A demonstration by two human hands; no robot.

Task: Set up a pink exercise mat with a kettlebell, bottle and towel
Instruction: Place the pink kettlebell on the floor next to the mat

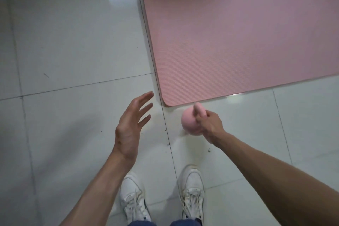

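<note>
A pink exercise mat [238,42] lies unrolled flat on the white tiled floor, filling the upper right. Just off its near corner, a pink kettlebell [189,123] is held by its handle in my right hand [209,124], whose fingers are closed around it. Whether the kettlebell touches the floor I cannot tell. My left hand [132,124] hovers to the left of it, empty, fingers spread and pointing toward the mat's corner. No bottle or towel is in view.
Glossy white floor tiles [73,42] with dark grout lines stretch across the left and bottom. My two white sneakers [192,191] stand at the bottom centre, just behind the kettlebell. A few small dark specks lie on the floor.
</note>
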